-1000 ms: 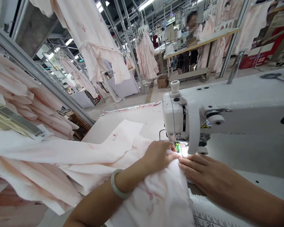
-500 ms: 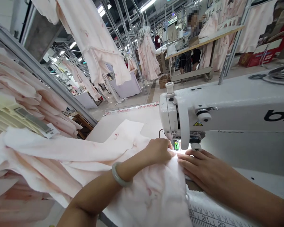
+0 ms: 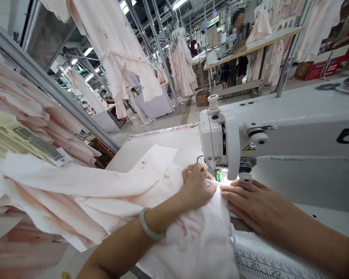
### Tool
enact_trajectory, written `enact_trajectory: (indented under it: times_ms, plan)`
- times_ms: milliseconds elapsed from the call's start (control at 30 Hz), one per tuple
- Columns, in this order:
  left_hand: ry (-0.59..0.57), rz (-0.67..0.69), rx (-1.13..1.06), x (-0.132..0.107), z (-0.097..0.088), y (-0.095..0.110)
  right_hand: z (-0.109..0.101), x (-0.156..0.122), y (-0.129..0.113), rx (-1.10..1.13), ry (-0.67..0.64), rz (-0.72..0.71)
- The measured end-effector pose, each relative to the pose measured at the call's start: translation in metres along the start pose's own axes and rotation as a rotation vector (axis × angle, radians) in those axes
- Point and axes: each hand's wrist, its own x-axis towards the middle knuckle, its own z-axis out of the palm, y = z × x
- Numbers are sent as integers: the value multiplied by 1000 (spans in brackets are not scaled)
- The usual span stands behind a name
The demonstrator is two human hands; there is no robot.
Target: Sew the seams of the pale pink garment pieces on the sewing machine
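Observation:
A pale pink printed garment (image 3: 110, 186) lies across the white sewing table (image 3: 168, 141) and bunches up under my hands. My left hand (image 3: 196, 186), with a jade bangle on its wrist, rests curled on the cloth just left of the needle, fingers bent and pressing the fabric. My right hand (image 3: 250, 201) lies flat, fingers stretched out, on the cloth edge just right of the needle. The white sewing machine (image 3: 279, 128) has its head directly above my fingertips, with its lamp lighting the needle area (image 3: 221, 176).
Stacked pink garments (image 3: 31, 112) hang over a rail at the left. More pink garments (image 3: 119, 50) hang overhead. A printed ruler (image 3: 258, 267) runs along the table's near edge. A person sits at a distant workbench (image 3: 250, 46).
My left hand has shifted slightly up and back along the cloth beside the needle, and the fabric under it is bunched differently. My right hand stays flat in place.

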Motion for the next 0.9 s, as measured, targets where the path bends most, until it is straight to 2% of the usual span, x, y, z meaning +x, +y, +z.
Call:
enact_trajectory:
  times_ms: [133, 400, 633, 800, 900]
  plan:
    - [-6, 36, 2, 8, 5, -2, 6, -1, 2, -29, 13, 10]
    - [-42, 62, 66, 22, 0, -1, 6, 0, 7, -113, 34, 7]
    - [-61, 90, 120, 25, -3, 2, 11, -10, 10, -24, 26, 122]
    - [-40, 96, 135, 28, 1, -1, 6, -7, 11, -5, 6, 121]
    - [-51, 94, 159, 28, -3, -1, 5, -5, 12, -26, 40, 113]
